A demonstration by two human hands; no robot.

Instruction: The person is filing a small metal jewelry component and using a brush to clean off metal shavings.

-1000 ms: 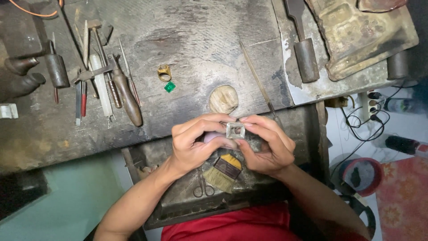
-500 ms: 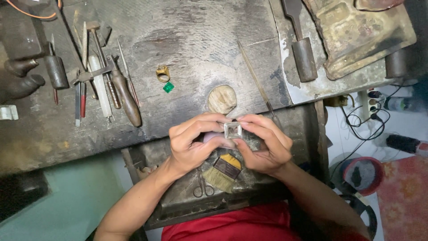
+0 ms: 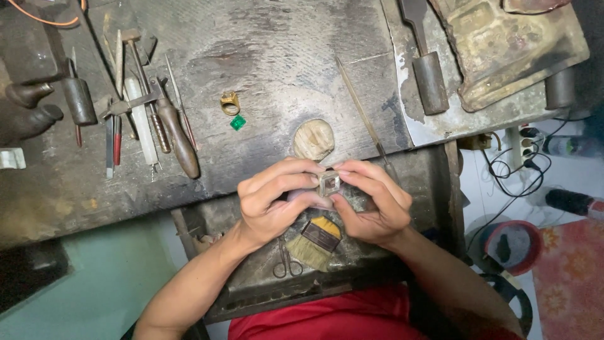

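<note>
- Red garment (image 3: 327,318) at the lower edge of the frame, nearest the camera; both forearms rose from it toward the middle.
- Open drawer tray (image 3: 251,286) below the table edge, dark and dusty, holding a flat brush (image 3: 314,242) with pale bristles and small scissors (image 3: 286,264).
- Left hand (image 3: 274,201) and right hand (image 3: 371,201) met above the tray, fingertips facing one another.
- Small silver ring (image 3: 328,183), square-faced, was pinched between the fingertips of both hands; grip of each hand pressed onto it from opposite sides. Its flat face looked up toward the camera; no clear long axis could be made out, the piece being near square and partly covered by fingers.
- Rounded wooden peg (image 3: 313,140) just beyond the hands, at the table edge.
- Table (image 3: 277,56), grey, scarred and stained wood.
- Gold ring (image 3: 229,102) and green cut stone (image 3: 237,122) lay close together, left of centre, well apart from the hands.
- Row of hand tools (image 3: 151,119) with wooden handles lay further left, mostly pointing away from the person.
- Thin metal rod (image 3: 362,113) lay slanting, right of the peg.
- Far right: worn metal tray (image 3: 516,56) on the table; below it, cables (image 3: 509,170) and a red bowl (image 3: 513,245) on a pale floor.
</note>
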